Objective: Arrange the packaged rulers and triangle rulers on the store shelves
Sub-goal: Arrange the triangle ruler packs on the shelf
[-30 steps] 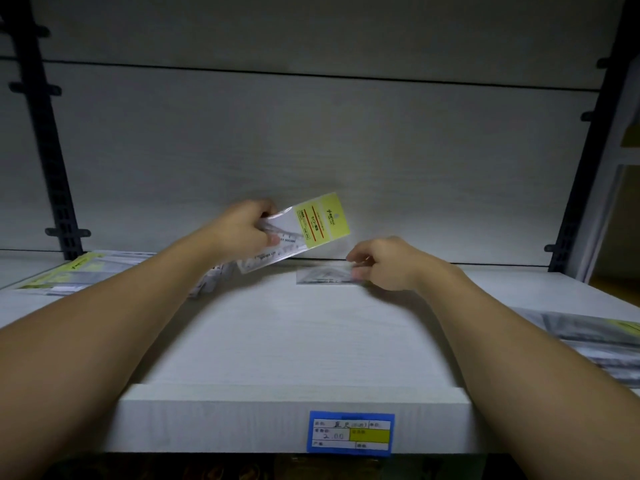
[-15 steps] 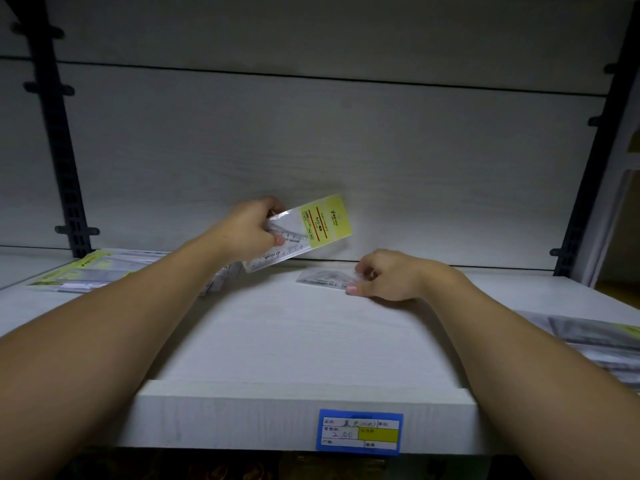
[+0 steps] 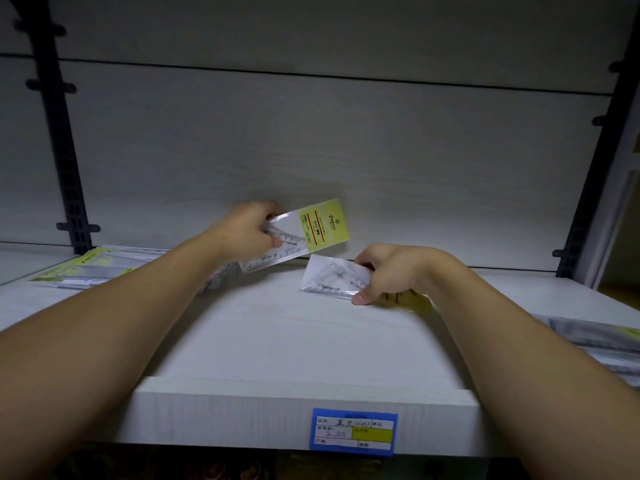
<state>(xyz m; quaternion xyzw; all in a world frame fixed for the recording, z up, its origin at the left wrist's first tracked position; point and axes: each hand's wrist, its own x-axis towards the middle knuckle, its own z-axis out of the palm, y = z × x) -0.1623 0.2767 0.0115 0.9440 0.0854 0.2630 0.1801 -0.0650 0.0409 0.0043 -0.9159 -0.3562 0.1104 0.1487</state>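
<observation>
Since a moment ago, the right hand [image 3: 391,271] is lifting the near edge of the packaged triangle ruler [image 3: 330,280] off the shelf [image 3: 277,341], so the clear packet is now tilting up instead of lying flat; its yellow header card is showing under the wrist. Thumb and fingers are pinching its right end, toward the back middle of the shelf. The left hand [image 3: 251,230] is gripping a second set square packet [image 3: 304,233] just to the left, fingers curled round its clear end, the yellow card pointing up and right against the back panel [image 3: 311,143]. More packaged rulers [image 3: 93,271] are lying at the shelf's left back corner, others [image 3: 595,336] at its right edge. A blue price label [image 3: 353,432] is sitting on the shelf's front edge.
</observation>
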